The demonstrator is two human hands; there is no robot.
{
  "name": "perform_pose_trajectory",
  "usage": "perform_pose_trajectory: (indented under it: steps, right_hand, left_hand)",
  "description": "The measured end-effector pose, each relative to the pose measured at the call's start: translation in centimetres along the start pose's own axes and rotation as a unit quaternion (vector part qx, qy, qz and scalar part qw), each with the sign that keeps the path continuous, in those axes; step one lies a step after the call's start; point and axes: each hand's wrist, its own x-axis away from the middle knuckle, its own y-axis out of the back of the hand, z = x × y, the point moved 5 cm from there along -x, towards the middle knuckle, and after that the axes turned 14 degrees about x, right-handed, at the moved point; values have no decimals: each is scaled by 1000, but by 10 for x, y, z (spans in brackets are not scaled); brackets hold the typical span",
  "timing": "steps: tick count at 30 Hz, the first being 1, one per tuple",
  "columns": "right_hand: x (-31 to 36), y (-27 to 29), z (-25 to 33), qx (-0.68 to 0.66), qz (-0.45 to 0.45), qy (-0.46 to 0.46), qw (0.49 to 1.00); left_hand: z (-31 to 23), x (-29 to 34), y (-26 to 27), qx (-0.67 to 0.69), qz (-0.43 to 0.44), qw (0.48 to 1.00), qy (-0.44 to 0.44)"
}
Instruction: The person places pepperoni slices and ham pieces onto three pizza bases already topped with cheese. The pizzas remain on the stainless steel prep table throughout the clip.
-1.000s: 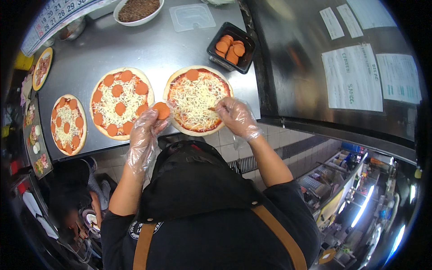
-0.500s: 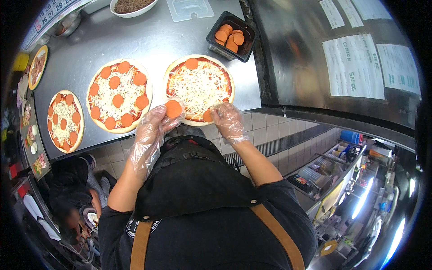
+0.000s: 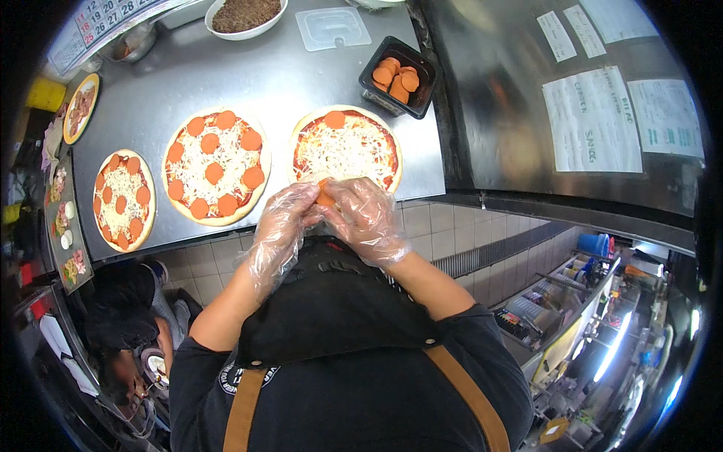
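Observation:
My left hand (image 3: 286, 226), in a clear plastic glove, is closed around orange-red pepperoni slices (image 3: 324, 193) at the near edge of the right-hand pizza (image 3: 350, 151). My right hand (image 3: 365, 217), gloved too, meets it there with its fingers pinched on the pepperoni. How many slices are between the hands is hidden. That pizza has sauce, shredded cheese and a visible pepperoni slice (image 3: 334, 119) near its far edge; my hands cover its near part. Left of it lie a middle pizza (image 3: 218, 184) and a smaller-looking left pizza (image 3: 124, 200), both dotted with pepperoni.
A black tub (image 3: 425, 87) of pepperoni stands beyond the right pizza, by the steel counter's (image 3: 279, 75) right side. Farther back are a clear lid (image 3: 331, 29) and a white bowl (image 3: 256, 29) of ground meat. A person (image 3: 124, 316) is low at left, below the counter.
My right hand has left the pizza's near right edge and moved left to my left hand at the pepperoni. The view has shifted slightly.

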Motion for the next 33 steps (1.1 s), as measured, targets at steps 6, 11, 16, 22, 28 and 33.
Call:
perform_pose_trajectory:
  steps: [6, 11, 16, 22, 28, 33]
  right_hand:
    - [1, 0, 0, -19, -2, -23, 1000]
    - [4, -11, -8, -47, -24, -43, 998]
    - [11, -23, -33, -178, 66, -197, 962]
    - [28, -43, -56, -309, 116, -380, 864]
    - [29, -35, -105, -255, 15, -357, 898]
    - [29, -26, -179, -91, 148, -272, 947]
  left_hand:
    - [-7, 6, -5, 0, -7, 1000, 12]
    - [-7, 4, -10, -83, -18, 996, -31]
    - [-10, 2, -20, -179, -14, 983, -49]
    - [-1, -10, -25, -256, 38, 962, -92]
    - [-4, -26, -24, -132, 5, 986, -97]
    - [-33, -25, -4, -225, -27, 968, -105]
